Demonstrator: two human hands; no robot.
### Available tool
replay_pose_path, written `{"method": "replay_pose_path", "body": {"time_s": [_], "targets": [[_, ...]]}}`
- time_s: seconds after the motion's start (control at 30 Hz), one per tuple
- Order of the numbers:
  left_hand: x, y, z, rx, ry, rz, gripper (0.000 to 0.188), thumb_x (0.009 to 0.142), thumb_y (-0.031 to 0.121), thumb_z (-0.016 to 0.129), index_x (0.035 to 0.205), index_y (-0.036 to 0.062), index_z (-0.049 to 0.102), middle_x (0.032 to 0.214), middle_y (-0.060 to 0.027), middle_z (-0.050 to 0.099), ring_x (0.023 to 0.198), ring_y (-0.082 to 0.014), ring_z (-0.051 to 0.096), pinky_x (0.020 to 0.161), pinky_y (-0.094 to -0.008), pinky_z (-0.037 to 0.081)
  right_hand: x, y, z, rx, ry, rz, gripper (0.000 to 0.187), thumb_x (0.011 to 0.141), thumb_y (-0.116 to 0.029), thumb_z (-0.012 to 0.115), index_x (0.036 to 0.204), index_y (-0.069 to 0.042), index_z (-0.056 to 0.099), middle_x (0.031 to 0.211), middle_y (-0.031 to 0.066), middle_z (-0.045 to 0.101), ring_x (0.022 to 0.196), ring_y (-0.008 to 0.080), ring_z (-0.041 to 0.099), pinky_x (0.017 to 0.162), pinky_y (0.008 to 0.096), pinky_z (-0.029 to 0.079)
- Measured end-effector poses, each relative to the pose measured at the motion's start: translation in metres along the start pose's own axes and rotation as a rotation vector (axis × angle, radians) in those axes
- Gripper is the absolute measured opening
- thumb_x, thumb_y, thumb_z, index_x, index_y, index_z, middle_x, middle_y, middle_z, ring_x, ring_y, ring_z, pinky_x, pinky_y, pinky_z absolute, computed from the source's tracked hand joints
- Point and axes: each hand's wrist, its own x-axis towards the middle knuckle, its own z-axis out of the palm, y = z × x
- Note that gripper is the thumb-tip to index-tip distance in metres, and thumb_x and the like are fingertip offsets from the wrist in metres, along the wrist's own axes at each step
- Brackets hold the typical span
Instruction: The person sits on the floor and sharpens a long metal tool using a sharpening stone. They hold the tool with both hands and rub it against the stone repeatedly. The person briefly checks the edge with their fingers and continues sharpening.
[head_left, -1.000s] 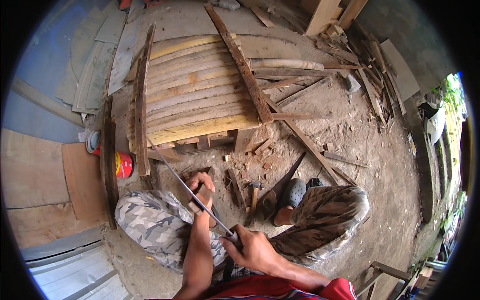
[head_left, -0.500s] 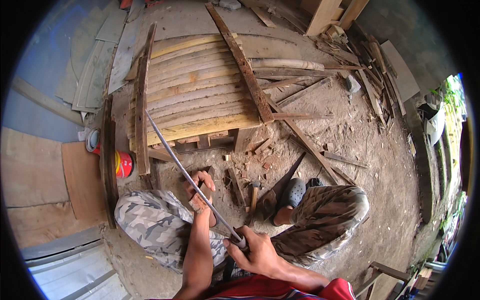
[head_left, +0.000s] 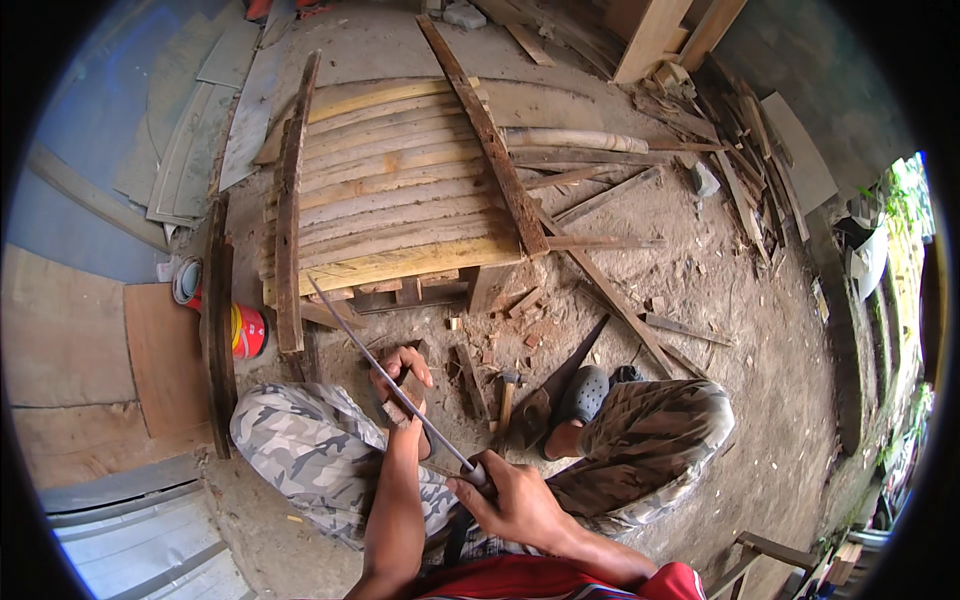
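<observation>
My right hand (head_left: 520,508) is closed around the handle of a long, narrow metal blade (head_left: 436,434), seen almost edge-on. The blade slants up and left, its tip near the front edge of a slatted wooden platform. Under its middle, my left hand (head_left: 412,362) has curled fingers and holds a small, rough brown block (head_left: 399,413). The blade crosses over that block and seems to lie against it, though exact contact is hard to see. A dark piece of wood shows beside the left fingers, partly covered by them.
Ahead stands the slatted platform (head_left: 400,215) with two long beams (head_left: 485,140) across it. A hammer (head_left: 506,400), wood scraps and chips lie on the ground between my legs. A red and yellow can (head_left: 248,330) stands at left. Loose planks (head_left: 610,195) lie to the right.
The blade's tip has dropped toward me and slightly right, from over the platform to its front edge. Both hands stay nearly in place, still gripping the blade's handle and the block.
</observation>
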Motion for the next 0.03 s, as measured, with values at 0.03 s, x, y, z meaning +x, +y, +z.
{"method": "replay_pose_path", "body": {"time_s": [0.03], "targets": [[-0.0007, 0.0018, 0.0000, -0.002, 0.005, 0.006, 0.043, 0.085, 0.034, 0.063, 0.067, -0.0044, 0.055, 0.059, -0.0140, 0.054, 0.048, -0.0237, 0.053, 0.048, -0.0342, 0.046, -0.0019, -0.0027, -0.0010, 0.028, 0.040, 0.028, 0.037, 0.090, -0.031, 0.073, 0.087, 0.002, 0.057, 0.059, 0.0173, 0.060, 0.052, 0.0300, 0.066, 0.049, 0.0402, 0.048]]}}
